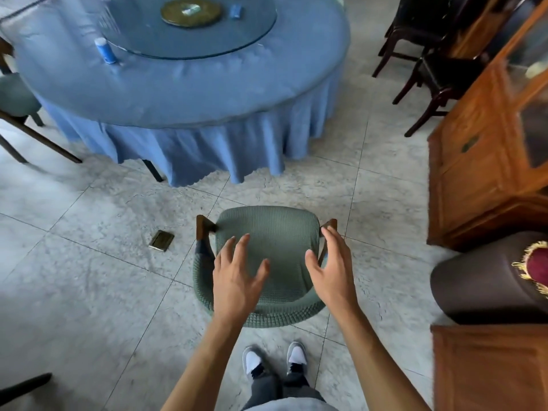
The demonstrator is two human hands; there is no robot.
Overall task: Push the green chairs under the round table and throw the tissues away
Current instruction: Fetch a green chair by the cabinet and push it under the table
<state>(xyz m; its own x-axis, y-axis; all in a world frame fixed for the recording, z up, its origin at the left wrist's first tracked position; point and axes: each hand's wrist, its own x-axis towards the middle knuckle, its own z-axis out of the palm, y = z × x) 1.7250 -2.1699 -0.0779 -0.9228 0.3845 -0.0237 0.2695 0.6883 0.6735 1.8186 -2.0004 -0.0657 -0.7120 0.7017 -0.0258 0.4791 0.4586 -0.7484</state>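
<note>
A green chair (275,232) with wooden arms stands on the tiled floor right in front of me, its seat facing the round table (184,93), which wears a blue cloth and a glass turntable. My left hand (237,277) hovers open above the chair's curved backrest, fingers spread. My right hand (332,268) is open too, beside the chair's right arm, touching nothing that I can see. A second green chair (14,96) sits at the table's left edge. No tissues are visible.
A small brown box (161,240) lies on the floor left of the chair. Dark wooden chairs (430,54) stand at the back right, beside a wooden cabinet (489,149). A grey cushioned seat (486,280) is at the right. A blue cylinder (105,50) stands on the table.
</note>
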